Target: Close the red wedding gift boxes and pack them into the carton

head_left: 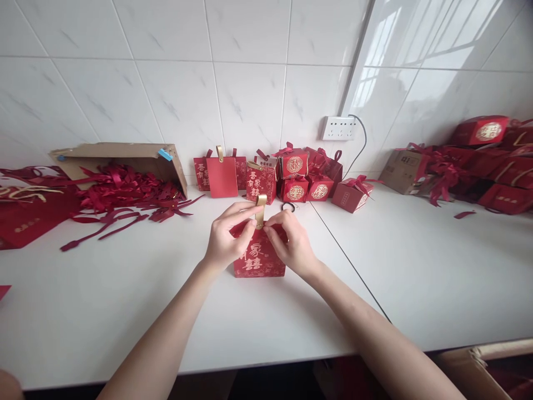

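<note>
A red gift box [260, 268] with pale Chinese characters stands upright on the white table in front of me. A gold strap [260, 210] rises as a loop from its top. My left hand [228, 236] is on the left of the strap, its fingers and thumb closed on the strap's side and base. From the right, my right hand [292, 241] pinches at the foot of the strap, at the box's top edge. What lies between its fingertips is too small to make out. Both hands cover the upper corners of the box.
Behind stand several finished-looking red boxes [295, 164] along the tiled wall. A cardboard box [125, 150] spills red ribbons [120, 186] at left, beside a red bag [33, 216]. More red boxes [483, 133] pile up at right. A power socket [339, 129] is on the wall.
</note>
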### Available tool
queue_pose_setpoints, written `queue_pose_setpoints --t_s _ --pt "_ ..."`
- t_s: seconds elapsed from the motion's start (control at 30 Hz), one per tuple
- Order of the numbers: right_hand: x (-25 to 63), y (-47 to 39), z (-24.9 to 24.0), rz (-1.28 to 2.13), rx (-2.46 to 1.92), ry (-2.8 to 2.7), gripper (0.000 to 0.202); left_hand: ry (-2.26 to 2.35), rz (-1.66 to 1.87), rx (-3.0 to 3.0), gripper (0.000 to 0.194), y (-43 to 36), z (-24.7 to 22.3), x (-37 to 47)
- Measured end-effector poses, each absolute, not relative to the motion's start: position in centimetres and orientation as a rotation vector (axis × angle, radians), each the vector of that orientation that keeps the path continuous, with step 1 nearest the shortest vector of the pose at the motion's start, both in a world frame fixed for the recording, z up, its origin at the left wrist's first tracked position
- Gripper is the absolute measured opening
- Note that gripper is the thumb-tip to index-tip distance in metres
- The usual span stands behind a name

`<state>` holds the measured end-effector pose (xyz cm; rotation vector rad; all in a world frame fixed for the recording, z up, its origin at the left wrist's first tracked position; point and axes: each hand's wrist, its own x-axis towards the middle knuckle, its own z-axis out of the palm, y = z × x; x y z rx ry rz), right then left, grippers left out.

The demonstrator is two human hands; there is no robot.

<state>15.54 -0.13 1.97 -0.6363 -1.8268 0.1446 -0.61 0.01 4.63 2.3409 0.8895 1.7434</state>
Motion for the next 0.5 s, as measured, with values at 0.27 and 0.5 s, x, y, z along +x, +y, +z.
queue_pose_setpoints --t_s 0.27,0.5 --pt "16.0 -0.9 2.8 0.252 -0.71 -1.828 0.008 0.84 1.638 2.449 0.035 -0.6 5.1 -1.0" --pt "16.2 -1.0 3.4 0.462 -0.776 -1.777 0.009 0.844 1.613 2.473 0.036 -0.4 5.0 -0.9"
